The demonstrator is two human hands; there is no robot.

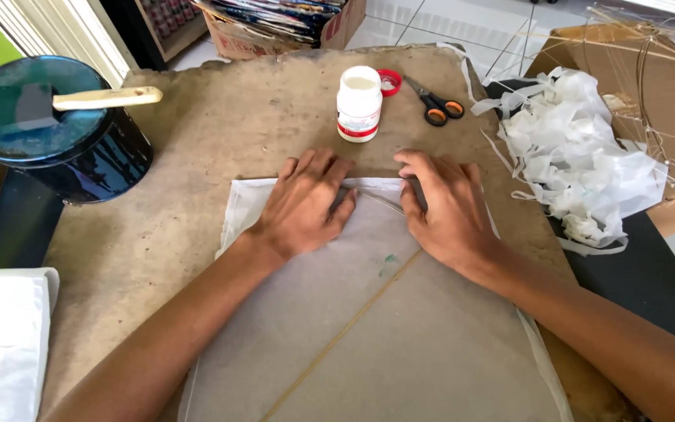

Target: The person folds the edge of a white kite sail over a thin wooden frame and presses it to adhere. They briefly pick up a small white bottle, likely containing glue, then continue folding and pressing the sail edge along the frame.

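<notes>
Both hands, left hand (306, 205) and right hand (445, 209), press flat with open grip on the thin paper sheet (369, 328) atop the table (197, 156).

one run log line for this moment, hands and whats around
left hand: flat on paper sheet | right hand: flat on sheet's top edge | thin stick: under sheet | behind: open glue bottle, scissors

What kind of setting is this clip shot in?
Probably a home craft corner: a worn brown work board with an open white glue bottle, orange-handled scissors, a heap of white paper scraps, and both hands pressing thin paper.
</notes>
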